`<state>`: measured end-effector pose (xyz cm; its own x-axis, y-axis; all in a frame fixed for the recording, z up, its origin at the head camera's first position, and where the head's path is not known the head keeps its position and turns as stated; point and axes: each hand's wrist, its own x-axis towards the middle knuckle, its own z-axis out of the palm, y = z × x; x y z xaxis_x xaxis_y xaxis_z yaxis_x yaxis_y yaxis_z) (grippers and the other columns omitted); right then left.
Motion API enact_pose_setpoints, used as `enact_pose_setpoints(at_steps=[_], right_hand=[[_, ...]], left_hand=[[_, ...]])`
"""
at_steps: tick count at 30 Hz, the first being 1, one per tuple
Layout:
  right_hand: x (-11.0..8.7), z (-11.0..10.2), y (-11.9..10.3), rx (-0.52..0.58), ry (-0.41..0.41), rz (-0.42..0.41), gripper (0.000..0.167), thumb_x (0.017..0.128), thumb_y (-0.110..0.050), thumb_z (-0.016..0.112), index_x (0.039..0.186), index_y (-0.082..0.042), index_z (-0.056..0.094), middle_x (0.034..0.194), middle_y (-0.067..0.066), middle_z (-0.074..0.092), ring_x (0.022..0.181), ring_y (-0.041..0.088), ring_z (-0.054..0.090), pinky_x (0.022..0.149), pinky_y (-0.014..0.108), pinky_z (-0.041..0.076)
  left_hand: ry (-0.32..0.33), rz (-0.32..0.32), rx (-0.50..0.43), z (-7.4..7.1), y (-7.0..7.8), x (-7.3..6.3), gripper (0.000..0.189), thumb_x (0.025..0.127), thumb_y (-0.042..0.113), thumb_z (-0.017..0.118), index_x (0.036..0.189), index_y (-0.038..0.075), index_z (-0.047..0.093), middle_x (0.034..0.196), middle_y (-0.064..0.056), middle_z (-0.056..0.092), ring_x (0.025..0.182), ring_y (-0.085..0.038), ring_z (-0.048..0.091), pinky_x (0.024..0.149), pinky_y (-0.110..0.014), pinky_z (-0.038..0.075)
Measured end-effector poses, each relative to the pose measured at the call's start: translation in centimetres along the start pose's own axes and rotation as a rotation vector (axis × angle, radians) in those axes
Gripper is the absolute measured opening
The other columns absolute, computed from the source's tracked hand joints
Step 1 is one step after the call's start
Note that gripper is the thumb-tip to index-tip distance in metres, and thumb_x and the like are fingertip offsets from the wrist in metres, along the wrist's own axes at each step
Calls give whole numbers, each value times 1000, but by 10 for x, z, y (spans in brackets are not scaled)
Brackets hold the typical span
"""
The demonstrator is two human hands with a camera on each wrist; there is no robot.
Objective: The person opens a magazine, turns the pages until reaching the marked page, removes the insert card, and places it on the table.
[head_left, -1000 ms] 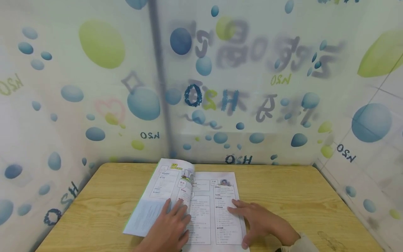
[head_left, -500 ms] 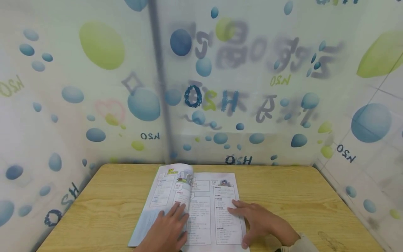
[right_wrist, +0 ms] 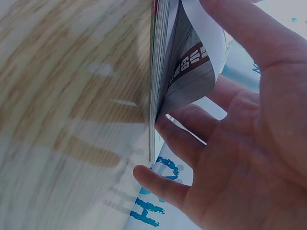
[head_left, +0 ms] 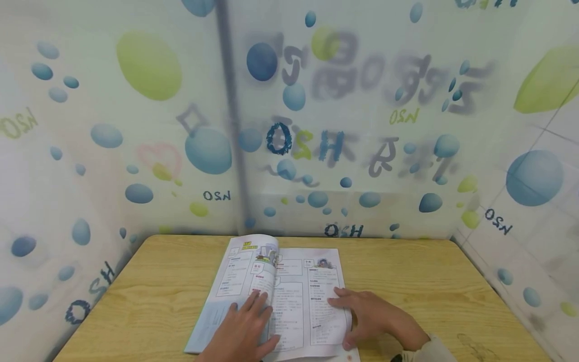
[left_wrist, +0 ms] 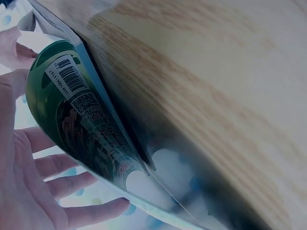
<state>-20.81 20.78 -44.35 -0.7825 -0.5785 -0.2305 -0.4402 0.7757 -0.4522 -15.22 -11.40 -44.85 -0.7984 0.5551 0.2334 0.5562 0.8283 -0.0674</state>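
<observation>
An open magazine [head_left: 289, 322] lies on the table, printed with contents lists on both sides. Its left side [head_left: 232, 274] bows up off the table; in the left wrist view its green back cover [left_wrist: 76, 110] with a barcode shows from beneath. My left hand [head_left: 242, 324] rests on that left side, fingers extended across the page. At the right edge, my right hand [head_left: 371, 317] has its thumb at the lower corner and fingertips higher on the page, holding the bent edge of one page [right_wrist: 201, 81] between them. Part of the sheet below shows at the bottom.
The light wooden table [head_left: 429, 281] extends on both sides of the magazine. A pale curtain [head_left: 289, 201] with blue and green drops and lettering hangs behind the table and along its sides.
The magazine's left side has come down and toward me under my left hand, whose thumb has spread right. The right page's lower corner has lifted and bent at my right thumb.
</observation>
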Motion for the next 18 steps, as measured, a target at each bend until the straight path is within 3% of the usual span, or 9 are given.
enact_pose_setpoints(at_steps=[4, 9, 14, 18], right_hand=[[0, 0, -1, 14, 4, 3, 85, 67, -57, 85, 141, -26, 58, 153, 8, 44, 138, 38, 43, 105, 60, 37], [0, 0, -3, 7, 33, -15, 79, 73, -59, 80, 140, -20, 59, 150, 9, 48, 137, 37, 44, 106, 59, 37], [2, -1, -6, 9, 58, -24, 85, 77, -64, 74, 144, -15, 54, 148, 7, 51, 137, 32, 46, 107, 55, 39], [4, -3, -6, 15, 58, -27, 91, 76, -67, 73, 146, -14, 51, 147, 8, 52, 135, 32, 48, 106, 55, 40]], left_hand=[[-26, -31, -28, 0, 3, 0, 74, 86, 72, 54, 114, 5, 70, 131, -16, 60, 124, -37, 56, 79, -61, 51], [-50, -38, 5, 0, 4, 0, 100, 72, 91, 48, 117, 4, 69, 132, -16, 60, 125, -38, 54, 81, -63, 48], [39, 11, 108, 3, 5, 0, 100, 63, 91, 58, 111, 4, 70, 126, -14, 63, 121, -36, 57, 77, -57, 49], [50, 25, 141, 2, 6, 1, 99, 63, 90, 60, 110, 3, 70, 124, -13, 63, 119, -36, 57, 75, -56, 50]])
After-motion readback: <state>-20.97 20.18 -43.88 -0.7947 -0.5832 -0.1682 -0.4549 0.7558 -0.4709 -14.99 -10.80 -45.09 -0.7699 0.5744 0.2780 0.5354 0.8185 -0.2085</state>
